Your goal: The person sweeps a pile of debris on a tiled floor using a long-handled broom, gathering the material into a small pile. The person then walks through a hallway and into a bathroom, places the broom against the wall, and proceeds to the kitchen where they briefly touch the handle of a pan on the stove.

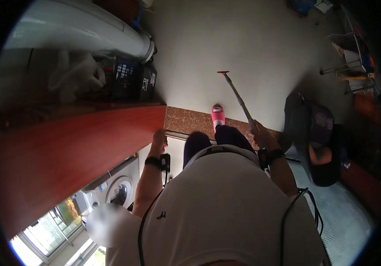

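Observation:
My right hand (263,135) is closed around the handle of a grey telescopic pole (241,101). The pole reaches forward over the pale floor and ends in a small, flat, red-and-dark head (223,72). At the near end of a red wooden panel (87,146) is my left hand (159,139), close to or touching its edge. Its fingers are partly hidden, so their grip is unclear. One foot, in a pink slipper (217,114), is on the brown marbled threshold (187,119).
A white cylindrical appliance (110,30), a black crate (124,78) and a dark box (148,81) are at the left. Dark bags (310,126) and a ribbed translucent door panel (340,212) lie to the right. A washing machine (120,189) stands behind left.

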{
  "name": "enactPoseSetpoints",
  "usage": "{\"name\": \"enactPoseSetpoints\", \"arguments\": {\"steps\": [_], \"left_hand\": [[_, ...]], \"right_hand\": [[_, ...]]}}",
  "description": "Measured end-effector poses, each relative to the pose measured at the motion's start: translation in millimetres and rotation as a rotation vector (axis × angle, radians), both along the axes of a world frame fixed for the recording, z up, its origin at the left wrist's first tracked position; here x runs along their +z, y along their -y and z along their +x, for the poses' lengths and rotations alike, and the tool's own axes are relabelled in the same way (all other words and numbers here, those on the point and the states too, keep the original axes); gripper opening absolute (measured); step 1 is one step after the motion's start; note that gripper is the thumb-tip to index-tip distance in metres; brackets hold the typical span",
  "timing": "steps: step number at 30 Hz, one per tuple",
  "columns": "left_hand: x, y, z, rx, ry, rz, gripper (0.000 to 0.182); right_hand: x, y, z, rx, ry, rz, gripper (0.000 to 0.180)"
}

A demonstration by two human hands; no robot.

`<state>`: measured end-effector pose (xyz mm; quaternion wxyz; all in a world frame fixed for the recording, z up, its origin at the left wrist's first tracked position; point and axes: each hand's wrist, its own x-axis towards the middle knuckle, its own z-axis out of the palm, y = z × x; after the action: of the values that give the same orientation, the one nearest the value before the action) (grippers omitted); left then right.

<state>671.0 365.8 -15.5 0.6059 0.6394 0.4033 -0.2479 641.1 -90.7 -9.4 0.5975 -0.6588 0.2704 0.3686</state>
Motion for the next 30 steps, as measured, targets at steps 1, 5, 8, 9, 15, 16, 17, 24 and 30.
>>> {"name": "enactPoseSetpoints", "arguments": {"steps": [1,5,8,9,15,16,17,24,30], "left_hand": [[3,-3,4,0.025,0.056,-0.091,0.019],[24,-12,26,0.199,0.076,-0.039,0.017],[14,-35,91,0.366,-0.164,0.03,0.019],[11,-36,119,0.425,-0.197,0.064,0.019],[5,-28,433,-0.807,0.506,0.463,0.013],[12,-19,502,-1.125,0.965,0.759,0.012],[16,-1,573,-0.882,0.686,0.444,0.009],[61,153,922,-0.296,0.203,0.01,0.016],[29,200,1036,-0.234,-0.024,-0.026,0.023]], "right_hand": [[4,4,36,-0.028,-0.063,-0.016,0.055],[24,16,157,-0.045,-0.06,-0.101,0.059],[18,21,259,-0.09,-0.145,-0.076,0.059],[16,30,289,-0.121,-0.17,-0.089,0.059],[29,58,442,-0.262,-0.169,-0.068,0.066],[32,59,472,-0.358,-0.141,0.002,0.068],[37,67,500,-0.311,-0.12,-0.047,0.069],[37,120,680,-0.385,-0.16,-0.13,0.061],[37,210,929,-0.345,-0.166,-0.106,0.07]]}}
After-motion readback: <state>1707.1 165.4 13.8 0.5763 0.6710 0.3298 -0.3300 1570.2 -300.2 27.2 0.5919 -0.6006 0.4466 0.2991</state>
